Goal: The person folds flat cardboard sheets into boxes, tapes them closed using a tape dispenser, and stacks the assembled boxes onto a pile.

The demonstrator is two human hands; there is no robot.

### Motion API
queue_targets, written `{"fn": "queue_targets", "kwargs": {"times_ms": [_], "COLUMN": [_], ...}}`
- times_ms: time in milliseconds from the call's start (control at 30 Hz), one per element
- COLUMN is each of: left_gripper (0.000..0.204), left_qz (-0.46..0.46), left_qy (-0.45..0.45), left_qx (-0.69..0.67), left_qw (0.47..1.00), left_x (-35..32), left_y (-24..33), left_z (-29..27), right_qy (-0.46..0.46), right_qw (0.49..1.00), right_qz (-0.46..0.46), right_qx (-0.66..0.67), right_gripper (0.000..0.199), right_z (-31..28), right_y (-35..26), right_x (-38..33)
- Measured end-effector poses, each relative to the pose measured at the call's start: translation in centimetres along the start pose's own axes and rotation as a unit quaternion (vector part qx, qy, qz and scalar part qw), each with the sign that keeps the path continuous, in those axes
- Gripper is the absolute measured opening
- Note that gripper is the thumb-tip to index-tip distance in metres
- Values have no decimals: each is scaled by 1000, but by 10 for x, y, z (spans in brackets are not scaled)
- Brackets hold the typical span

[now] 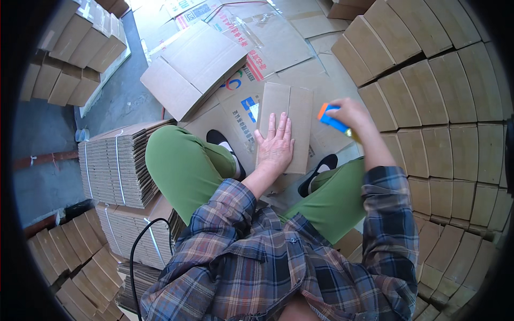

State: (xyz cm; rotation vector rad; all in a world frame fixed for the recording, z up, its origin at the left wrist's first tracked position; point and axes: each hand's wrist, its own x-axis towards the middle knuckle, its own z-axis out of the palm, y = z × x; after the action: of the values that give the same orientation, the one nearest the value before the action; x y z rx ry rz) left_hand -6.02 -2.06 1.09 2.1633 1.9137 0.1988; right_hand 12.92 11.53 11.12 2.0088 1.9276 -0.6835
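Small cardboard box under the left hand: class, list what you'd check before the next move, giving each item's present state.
1. Left hand flat on the small cardboard box: ok.
2. Right hand gripping the blue and orange tool: ok.
3. Tool clear of the left hand's fingers: ok.
4. Box flaps shut: cannot tell.
5. Tool's working end in view: cannot tell.
6. Box lying on the flattened cartons, between the black shoes: ok.
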Motion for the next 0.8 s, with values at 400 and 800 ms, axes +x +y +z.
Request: {"fn": "queue_targets", "kwargs": {"times_ms": [400, 800], "left_gripper": [61, 45], "left_qz": [6, -284], "left_qy": [36, 142], "left_qx": [-18, -791], "left_qw": [999, 522], "left_x": [2, 33], "left_y": [-2, -82], "left_z": [0, -20], "right_qy": [-109, -144], "right_qw": [891, 912], "right_qz": [-267, -219], "right_qx": [351, 315], "right_gripper": [45, 40], "right_z": [-25, -25], "right_y": [-70, -90], "right_x": [7, 23]}}
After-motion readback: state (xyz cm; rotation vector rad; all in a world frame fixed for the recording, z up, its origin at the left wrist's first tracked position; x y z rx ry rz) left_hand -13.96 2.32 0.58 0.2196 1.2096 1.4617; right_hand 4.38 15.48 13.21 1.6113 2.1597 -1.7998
